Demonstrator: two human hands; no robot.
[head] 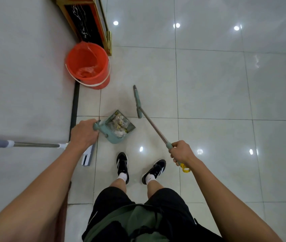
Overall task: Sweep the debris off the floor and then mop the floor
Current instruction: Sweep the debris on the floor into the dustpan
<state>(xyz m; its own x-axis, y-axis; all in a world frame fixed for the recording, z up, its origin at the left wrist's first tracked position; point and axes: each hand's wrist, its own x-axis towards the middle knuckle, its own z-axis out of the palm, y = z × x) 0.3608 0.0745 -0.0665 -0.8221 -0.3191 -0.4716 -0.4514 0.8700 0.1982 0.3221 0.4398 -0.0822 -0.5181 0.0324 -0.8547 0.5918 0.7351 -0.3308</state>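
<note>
Left hand [84, 132] gripped the loaded dustpan [119, 127] near the bin [88, 64], evidently for tipping; right hand [181, 151] clasped the broom [138, 102] clear.

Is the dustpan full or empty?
Full. The dustpan holds a pile of pale and yellow debris, and the left hand holds its handle.

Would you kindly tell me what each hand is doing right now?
Left hand: grips the dustpan handle.
Right hand: grips the broom handle.
</note>
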